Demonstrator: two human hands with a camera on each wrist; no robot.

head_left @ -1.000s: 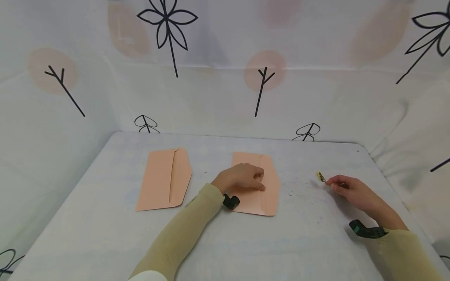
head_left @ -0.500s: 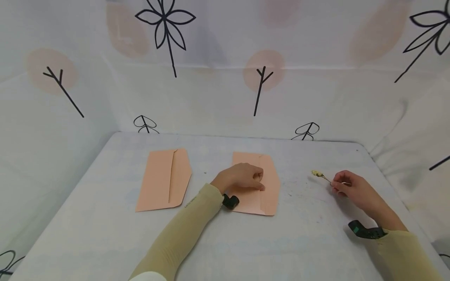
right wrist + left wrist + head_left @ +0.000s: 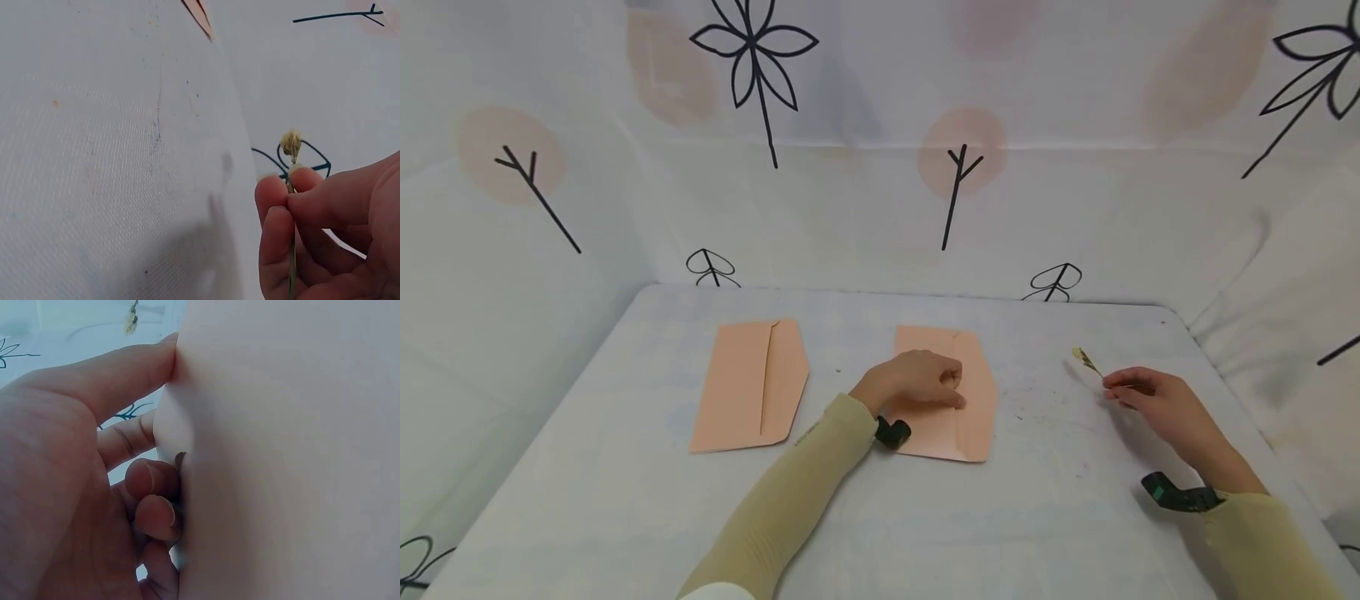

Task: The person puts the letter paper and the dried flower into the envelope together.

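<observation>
A peach envelope (image 3: pixel 973 433) lies flap open to the right, near the middle of the white table. My left hand (image 3: pixel 913 377) holds it, fingers curled and thumb apart from them, by its opening; in the left wrist view the thumb (image 3: pixel 134 375) touches the paper's edge, and the fingertips are partly hidden by the paper. To the right and raised above the table, my right hand (image 3: pixel 1157 404) pinches a small dried yellow flower (image 3: pixel 1083 359) by its thin stem. The right wrist view shows the flower head (image 3: pixel 291 142) standing above the thumb and fingertips.
A second peach envelope (image 3: pixel 733 387) lies at the left, its flap also open to the right. Behind the table (image 3: pixel 925 533) hangs a white cloth backdrop (image 3: pixel 850 217) with plant drawings. Small specks and faint marks dot the tabletop.
My right hand turns the flower: its head swung left, then back up and slightly right, with small finger shifts. The left hand and both envelopes have stayed in place.
</observation>
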